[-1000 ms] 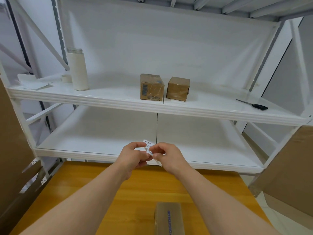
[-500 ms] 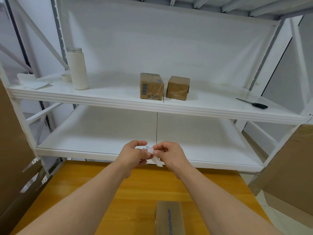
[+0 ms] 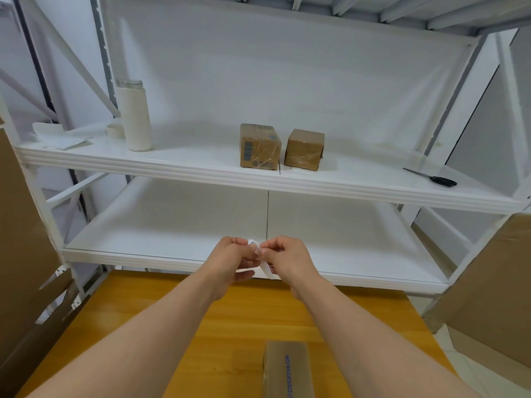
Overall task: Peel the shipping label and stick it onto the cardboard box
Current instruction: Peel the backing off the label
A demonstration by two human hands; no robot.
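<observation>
A small white shipping label (image 3: 258,249) is pinched between both my hands, held in the air above the far edge of the wooden table (image 3: 230,326). My left hand (image 3: 234,261) grips its left part and my right hand (image 3: 287,258) grips the right part, where a white strip hangs down below the fingers. Fingers hide most of the label. A brown cardboard box (image 3: 287,372) with blue lettering lies on the table near me, between my forearms at the bottom edge of the view.
A white metal rack stands behind the table. Its upper shelf (image 3: 172,165) carries two small cardboard boxes (image 3: 260,146) (image 3: 304,149), a white bottle (image 3: 134,116), a tape roll (image 3: 115,130), papers (image 3: 61,137) and black scissors (image 3: 434,178). Large cardboard sheets (image 3: 23,225) (image 3: 494,282) lean at both sides.
The label has dropped from sticking up above my fingers to lying curled between them, and a white strip now hangs under my right hand. Both hands stayed close together in the same place.
</observation>
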